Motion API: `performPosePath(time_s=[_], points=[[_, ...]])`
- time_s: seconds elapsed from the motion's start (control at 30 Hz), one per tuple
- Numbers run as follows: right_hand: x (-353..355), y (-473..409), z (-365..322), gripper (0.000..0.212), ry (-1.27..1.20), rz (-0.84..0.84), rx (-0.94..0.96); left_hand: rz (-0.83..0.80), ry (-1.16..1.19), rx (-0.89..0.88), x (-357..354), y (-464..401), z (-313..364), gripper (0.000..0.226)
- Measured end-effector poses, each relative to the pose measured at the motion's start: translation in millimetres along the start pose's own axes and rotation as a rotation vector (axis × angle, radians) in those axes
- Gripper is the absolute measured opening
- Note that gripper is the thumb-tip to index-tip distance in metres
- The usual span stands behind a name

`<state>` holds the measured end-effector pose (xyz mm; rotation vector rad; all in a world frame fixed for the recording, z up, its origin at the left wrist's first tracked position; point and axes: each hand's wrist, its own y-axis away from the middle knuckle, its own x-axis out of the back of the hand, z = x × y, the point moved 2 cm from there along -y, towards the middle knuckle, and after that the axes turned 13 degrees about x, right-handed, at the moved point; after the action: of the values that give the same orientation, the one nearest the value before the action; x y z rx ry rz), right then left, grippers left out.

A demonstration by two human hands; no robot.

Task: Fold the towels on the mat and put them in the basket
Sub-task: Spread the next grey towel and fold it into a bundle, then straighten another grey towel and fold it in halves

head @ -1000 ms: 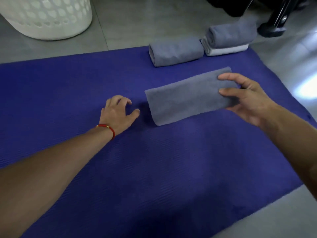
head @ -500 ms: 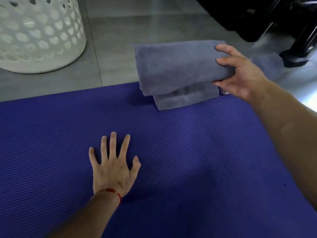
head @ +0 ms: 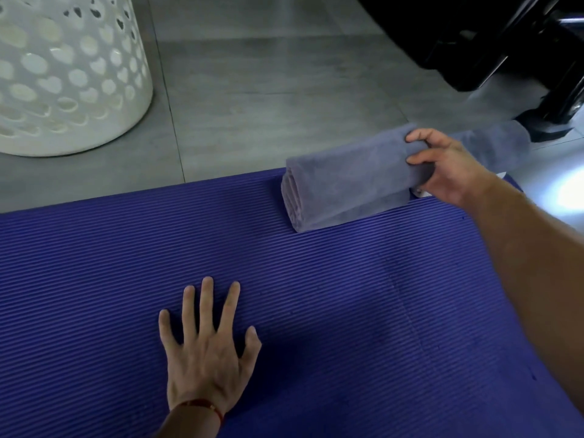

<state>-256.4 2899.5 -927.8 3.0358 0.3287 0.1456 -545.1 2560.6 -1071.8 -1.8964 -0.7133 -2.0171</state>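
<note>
The white basket [head: 63,83] stood on the floor at far left. The left hand [head: 205,352] lay flat, fingers spread, on the mat [head: 347,311]. The right hand [head: 448,169] gripped a folded grey towel [head: 344,184] (stacked on another) at the mat's far edge.

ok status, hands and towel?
Left hand flat on mat, open. Right hand grips folded grey towel atop another at mat's far edge. Basket far left, floor between bare.
</note>
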Motion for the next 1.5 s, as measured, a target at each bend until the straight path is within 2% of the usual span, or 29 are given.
performPosePath(time_s=[0.1,0.2,0.33,0.37,0.43,0.5,0.53,0.57,0.63,0.7,0.93,1.07,1.17,1.23,1.33,1.43,1.5], points=[[5.8,-5.7,11.7,0.041,0.028,0.026,-0.053,-0.004,0.005,-0.006,0.6,0.1,0.7,0.075],[-0.5,-8.9,27.7,0.037,0.215,0.047,-0.105,-0.002,0.016,-0.007,1.8,1.3,0.1,0.075],[-9.6,-17.9,25.1,0.027,0.455,0.125,-0.057,0.004,0.028,-0.012,3.3,1.1,1.8,0.075],[-13.2,-17.7,21.1,0.022,0.55,0.149,-0.037,0.001,0.028,-0.012,3.6,1.4,2.1,0.075],[-24.3,-9.3,16.7,0.02,0.899,0.204,0.034,-0.004,0.031,-0.013,3.9,1.3,2.1,0.074],[-50.8,11.3,16.7,0.043,1.217,0.269,0.199,-0.002,0.034,-0.009,3.7,1.3,1.7,0.074],[-70.4,22.8,16.4,0.053,1.29,0.245,0.279,-0.002,0.032,-0.011,3.4,1.3,2.1,0.075],[-89.9,29.9,20.4,0.06,1.34,0.144,0.31,-0.001,0.033,-0.012,3.0,1.7,2.3,0.075],[-115.2,31.9,42.8,0.069,1.44,-0.074,0.296,0.0,0.038,-0.009,1.8,1.3,2.3,0.074],[-123.6,26.2,62.0,0.074,1.517,-0.136,0.26,0.004,0.033,-0.008,0.0,0.9,1.6,0.075],[-119.9,14.0,71.8,0.076,1.557,-0.196,0.202,0.017,0.028,-0.019,-1.4,0.2,1.6,0.075],[-115.1,8.5,64.8,0.076,1.456,-0.263,0.159,0.013,0.045,-0.01,-1.7,0.8,3.1,0.074],[-109.4,12.3,44.5,0.069,1.302,-0.201,0.204,0.004,0.058,0.002,-3.2,-1.0,2.3,0.073],[-108.6,36.3,37.7,0.067,1.313,-0.17,0.324,0.007,0.063,0.006,-3.7,-0.3,1.8,0.074],[-118.0,103.0,44.5,0.067,1.26,-0.219,0.462,0.006,0.076,0.01,-1.1,0.9,2.2,0.074],[-132.6,180.9,63.7,0.059,1.142,-0.327,0.442,-0.004,0.078,0.02,3.1,-1.6,3.9,0.075],[-142.2,233.2,79.3,0.059,1.091,-0.411,0.34,-0.017,0.072,0.015,2.0,-1.8,4.6,0.074]])
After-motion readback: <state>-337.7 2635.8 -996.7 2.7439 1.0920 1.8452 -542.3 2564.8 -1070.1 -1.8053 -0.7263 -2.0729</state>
